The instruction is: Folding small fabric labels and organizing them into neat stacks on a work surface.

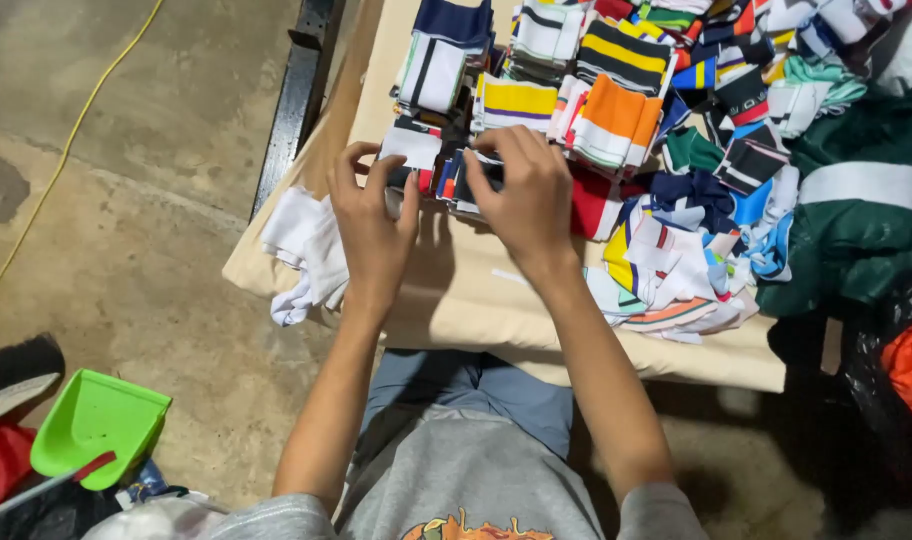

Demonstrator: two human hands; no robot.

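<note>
Pressing on a small folded cloth stack (456,180), the left hand (371,225) and right hand (521,195) are curled around it. Soft, light cloth is best squeezed at both ends.

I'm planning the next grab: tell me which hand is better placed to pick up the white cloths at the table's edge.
Left, probably. The left hand sits right beside the white cloths, while the right hand rests farther over on the small dark folded stack.

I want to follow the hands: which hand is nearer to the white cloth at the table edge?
Left. The left hand is just beside the white cloth; the right hand is farther along the table, on the striped stack.
</note>
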